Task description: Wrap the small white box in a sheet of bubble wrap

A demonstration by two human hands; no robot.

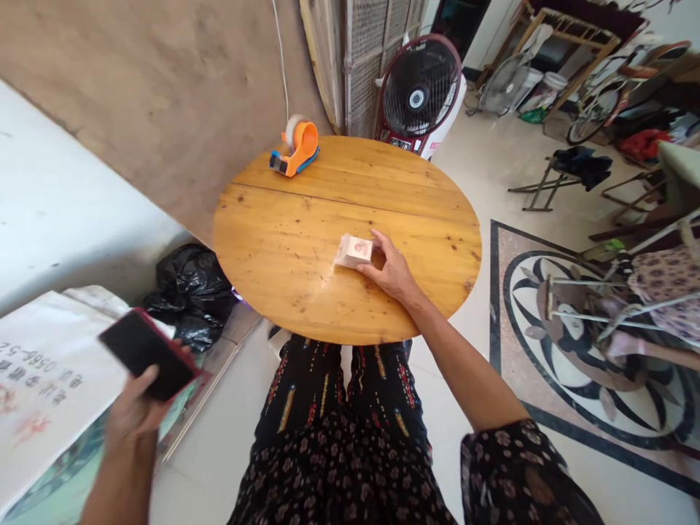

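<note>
In my left hand (139, 397), off the table's left side, is a smartphone (150, 354) with a dark screen and a red edge. The hand is slightly blurred, with the thumb across the phone's lower side. My right hand (391, 270) rests over the round wooden table (273, 255). Its thumb and forefinger curve around the right end of a small pale box (358, 249) that bears a reddish print. Clear wrapping seems to stick out at the box's left end. The box sits on the tabletop near the middle.
An orange and blue tape dispenser (300, 149) stands at the table's far left edge. Behind the table is a fan (420, 91). Black plastic bags (191, 295) and a white printed sack (49, 364) lie at left. A folding stool (552, 182) stands at right.
</note>
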